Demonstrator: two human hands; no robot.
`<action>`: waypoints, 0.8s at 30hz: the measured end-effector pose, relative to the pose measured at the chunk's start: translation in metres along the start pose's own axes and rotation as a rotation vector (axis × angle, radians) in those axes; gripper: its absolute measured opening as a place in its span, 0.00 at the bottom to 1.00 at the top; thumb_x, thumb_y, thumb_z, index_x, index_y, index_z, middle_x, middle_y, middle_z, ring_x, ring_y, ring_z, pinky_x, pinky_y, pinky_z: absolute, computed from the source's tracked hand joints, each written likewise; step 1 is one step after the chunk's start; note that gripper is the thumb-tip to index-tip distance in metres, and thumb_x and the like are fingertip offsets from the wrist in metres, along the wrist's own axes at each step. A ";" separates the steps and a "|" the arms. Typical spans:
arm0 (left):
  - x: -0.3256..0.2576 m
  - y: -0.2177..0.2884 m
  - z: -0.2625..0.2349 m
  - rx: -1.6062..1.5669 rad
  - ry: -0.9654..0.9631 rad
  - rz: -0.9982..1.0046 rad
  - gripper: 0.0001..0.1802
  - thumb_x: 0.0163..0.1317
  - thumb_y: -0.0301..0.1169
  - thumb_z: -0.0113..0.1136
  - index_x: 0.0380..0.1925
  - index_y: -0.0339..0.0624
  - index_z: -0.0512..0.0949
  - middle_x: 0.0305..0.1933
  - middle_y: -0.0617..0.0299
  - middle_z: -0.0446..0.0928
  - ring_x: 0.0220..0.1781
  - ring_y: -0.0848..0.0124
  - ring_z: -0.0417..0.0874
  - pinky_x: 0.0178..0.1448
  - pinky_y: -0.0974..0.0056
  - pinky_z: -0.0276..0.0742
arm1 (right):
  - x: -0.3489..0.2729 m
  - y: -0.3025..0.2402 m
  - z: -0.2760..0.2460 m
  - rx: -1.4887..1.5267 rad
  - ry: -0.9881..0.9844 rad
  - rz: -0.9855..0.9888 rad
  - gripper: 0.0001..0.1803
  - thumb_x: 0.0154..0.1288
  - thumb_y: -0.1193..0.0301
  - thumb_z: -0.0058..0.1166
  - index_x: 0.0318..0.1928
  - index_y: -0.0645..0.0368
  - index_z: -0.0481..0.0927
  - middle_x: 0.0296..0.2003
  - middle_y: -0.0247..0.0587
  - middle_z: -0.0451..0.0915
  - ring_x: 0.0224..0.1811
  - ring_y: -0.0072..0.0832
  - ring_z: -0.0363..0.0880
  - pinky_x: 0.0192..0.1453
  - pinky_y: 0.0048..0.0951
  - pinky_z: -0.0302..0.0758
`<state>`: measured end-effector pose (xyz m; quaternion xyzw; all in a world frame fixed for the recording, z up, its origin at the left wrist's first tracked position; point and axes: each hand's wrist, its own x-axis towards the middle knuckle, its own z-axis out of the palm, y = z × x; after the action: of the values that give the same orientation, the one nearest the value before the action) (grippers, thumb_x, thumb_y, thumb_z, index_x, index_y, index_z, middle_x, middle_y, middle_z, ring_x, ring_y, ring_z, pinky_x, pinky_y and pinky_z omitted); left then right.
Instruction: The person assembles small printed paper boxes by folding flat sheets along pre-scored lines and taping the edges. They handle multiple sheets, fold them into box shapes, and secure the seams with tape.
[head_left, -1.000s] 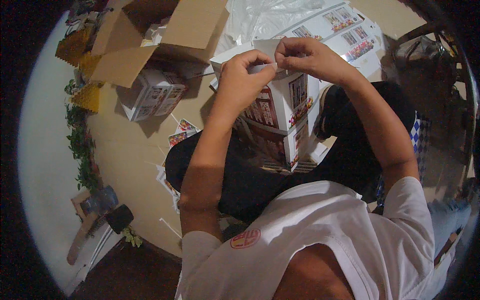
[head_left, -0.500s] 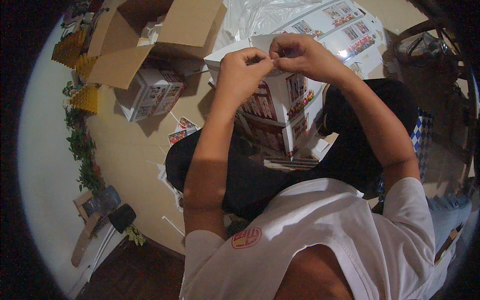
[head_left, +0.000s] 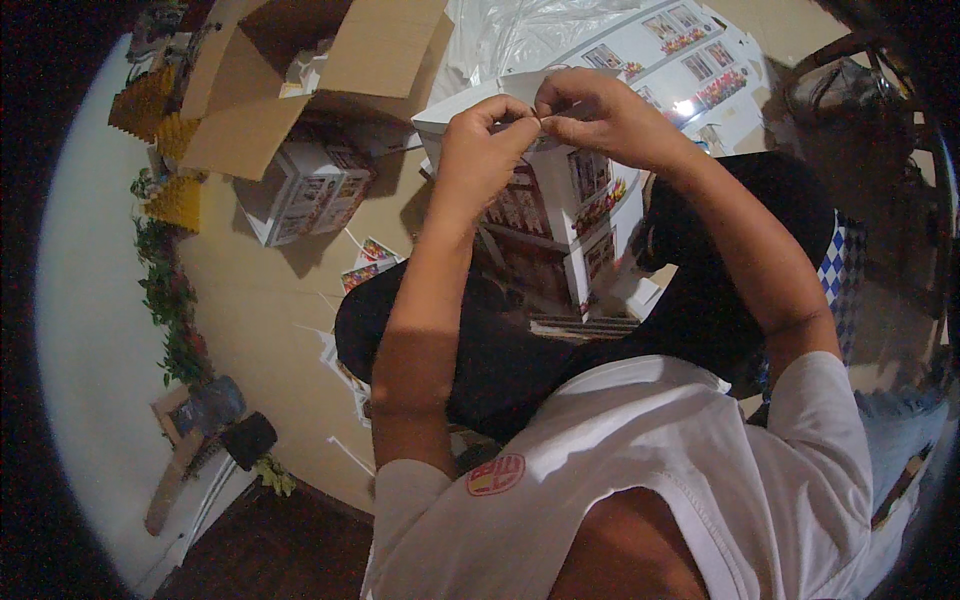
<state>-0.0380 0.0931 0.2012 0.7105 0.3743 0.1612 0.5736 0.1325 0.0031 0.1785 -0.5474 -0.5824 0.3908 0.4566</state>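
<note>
My left hand (head_left: 487,140) and my right hand (head_left: 607,112) meet fingertip to fingertip above a white cardboard model house (head_left: 523,213). Each one pinches with thumb and forefinger. Something small and dark seems to sit between the tips, too tiny to name. The house stands upright between my bent legs, its faces printed with windows, dark red panels and flowers. Its top has a raised white flap (head_left: 452,108) on the left. My fingers and wrists hide part of the top.
An open brown carton (head_left: 385,45) stands at the far left, beside a second printed white box (head_left: 312,190). Printed card sheets (head_left: 700,60) and clear plastic wrap (head_left: 500,35) lie at the back. Card scraps (head_left: 368,262) are on the floor left of my knee. A plant (head_left: 165,290) lines the wall.
The whole view has shifted slightly. Both hands stay pinched together over the house, with only a small change at the fingertips.
</note>
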 end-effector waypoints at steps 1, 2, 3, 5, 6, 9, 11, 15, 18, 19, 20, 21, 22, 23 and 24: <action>-0.001 0.001 0.000 0.010 0.013 -0.008 0.09 0.53 0.30 0.61 0.31 0.36 0.81 0.26 0.67 0.78 0.29 0.80 0.73 0.34 0.73 0.70 | 0.000 0.000 -0.001 0.065 -0.026 0.035 0.08 0.58 0.75 0.58 0.38 0.64 0.76 0.35 0.38 0.75 0.40 0.23 0.74 0.46 0.26 0.73; -0.001 0.001 -0.001 0.020 0.027 -0.016 0.09 0.54 0.31 0.61 0.31 0.36 0.81 0.26 0.66 0.78 0.29 0.80 0.74 0.34 0.72 0.71 | -0.001 -0.002 -0.002 -0.009 -0.027 0.019 0.09 0.58 0.75 0.59 0.39 0.64 0.76 0.36 0.38 0.75 0.40 0.24 0.75 0.47 0.27 0.73; 0.000 -0.002 -0.003 0.054 0.017 0.023 0.09 0.54 0.32 0.61 0.31 0.37 0.81 0.26 0.66 0.78 0.29 0.79 0.75 0.34 0.71 0.72 | -0.002 -0.006 -0.005 -0.084 -0.029 0.003 0.10 0.57 0.74 0.60 0.39 0.64 0.76 0.36 0.39 0.75 0.41 0.25 0.75 0.47 0.27 0.73; 0.005 -0.012 -0.007 0.119 0.000 0.102 0.11 0.54 0.34 0.60 0.32 0.37 0.81 0.26 0.64 0.79 0.30 0.77 0.77 0.35 0.69 0.73 | -0.002 -0.009 -0.006 -0.187 -0.053 -0.015 0.12 0.56 0.74 0.62 0.40 0.64 0.76 0.37 0.39 0.75 0.42 0.27 0.75 0.48 0.28 0.73; 0.006 -0.016 -0.008 0.154 -0.011 0.123 0.12 0.55 0.35 0.60 0.32 0.38 0.81 0.26 0.63 0.79 0.30 0.75 0.78 0.37 0.68 0.74 | -0.001 -0.007 -0.007 -0.214 -0.075 -0.017 0.13 0.55 0.73 0.63 0.40 0.64 0.77 0.37 0.40 0.76 0.42 0.28 0.75 0.48 0.29 0.73; 0.007 -0.020 -0.010 0.257 -0.049 0.150 0.14 0.55 0.39 0.59 0.33 0.40 0.82 0.26 0.61 0.80 0.31 0.70 0.80 0.47 0.64 0.73 | 0.000 -0.007 -0.008 -0.285 -0.099 -0.047 0.14 0.52 0.73 0.64 0.39 0.64 0.78 0.37 0.41 0.76 0.43 0.31 0.76 0.48 0.31 0.73; 0.006 -0.014 -0.012 0.322 -0.075 0.115 0.15 0.55 0.40 0.60 0.34 0.42 0.82 0.26 0.60 0.81 0.33 0.66 0.81 0.54 0.62 0.69 | 0.000 -0.010 -0.007 -0.276 -0.097 -0.044 0.14 0.50 0.73 0.65 0.38 0.63 0.78 0.36 0.41 0.76 0.43 0.32 0.76 0.49 0.31 0.72; 0.007 -0.012 -0.011 0.205 -0.135 -0.025 0.15 0.54 0.42 0.59 0.33 0.43 0.83 0.27 0.58 0.82 0.36 0.63 0.81 0.60 0.62 0.63 | 0.000 -0.016 -0.004 -0.226 -0.083 -0.038 0.14 0.48 0.73 0.66 0.36 0.63 0.79 0.35 0.41 0.76 0.42 0.35 0.75 0.48 0.31 0.72; 0.006 -0.018 -0.011 0.300 -0.101 0.082 0.15 0.54 0.42 0.58 0.32 0.43 0.83 0.27 0.57 0.82 0.36 0.62 0.81 0.58 0.61 0.64 | 0.000 -0.014 -0.004 -0.234 -0.077 -0.039 0.14 0.48 0.73 0.66 0.36 0.63 0.79 0.35 0.41 0.76 0.41 0.35 0.75 0.48 0.31 0.72; 0.006 -0.018 -0.009 0.323 -0.086 0.100 0.15 0.54 0.42 0.58 0.32 0.43 0.83 0.27 0.56 0.81 0.36 0.61 0.80 0.57 0.60 0.65 | 0.000 -0.014 -0.004 -0.235 -0.074 -0.034 0.14 0.49 0.73 0.66 0.37 0.63 0.79 0.35 0.41 0.76 0.41 0.35 0.75 0.47 0.32 0.72; 0.005 -0.017 -0.009 0.347 -0.072 0.118 0.15 0.54 0.42 0.57 0.32 0.43 0.83 0.27 0.56 0.81 0.36 0.60 0.80 0.57 0.60 0.65 | -0.001 -0.013 -0.003 -0.251 -0.055 -0.040 0.14 0.50 0.72 0.66 0.37 0.63 0.78 0.35 0.42 0.76 0.41 0.36 0.75 0.47 0.32 0.72; 0.005 -0.015 -0.009 0.379 -0.075 0.112 0.15 0.54 0.42 0.58 0.32 0.43 0.82 0.27 0.55 0.81 0.36 0.59 0.80 0.56 0.60 0.65 | -0.002 -0.011 -0.002 -0.267 -0.036 -0.047 0.15 0.50 0.72 0.65 0.38 0.62 0.78 0.35 0.42 0.76 0.41 0.36 0.75 0.47 0.32 0.71; 0.004 -0.007 -0.009 0.409 -0.079 0.110 0.15 0.54 0.42 0.58 0.32 0.42 0.82 0.28 0.55 0.81 0.36 0.58 0.80 0.56 0.60 0.65 | -0.003 -0.010 -0.003 -0.286 -0.015 -0.053 0.15 0.51 0.71 0.65 0.39 0.62 0.77 0.35 0.42 0.76 0.41 0.36 0.75 0.47 0.32 0.71; 0.003 -0.002 -0.008 0.440 -0.082 0.107 0.15 0.54 0.42 0.58 0.32 0.42 0.82 0.28 0.54 0.81 0.36 0.58 0.79 0.56 0.59 0.65 | -0.004 -0.010 -0.004 -0.285 -0.032 -0.069 0.15 0.53 0.71 0.64 0.40 0.62 0.77 0.35 0.42 0.76 0.41 0.37 0.75 0.47 0.33 0.72; 0.003 -0.005 -0.008 0.413 -0.060 0.145 0.14 0.54 0.40 0.58 0.32 0.41 0.82 0.29 0.54 0.80 0.35 0.59 0.79 0.53 0.60 0.66 | -0.004 -0.010 -0.005 -0.283 -0.048 -0.085 0.15 0.54 0.71 0.63 0.41 0.62 0.77 0.36 0.43 0.76 0.42 0.37 0.75 0.48 0.33 0.72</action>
<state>-0.0428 0.1007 0.1985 0.8425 0.3301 0.1006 0.4136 0.1348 -0.0020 0.1894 -0.5716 -0.6652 0.2982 0.3767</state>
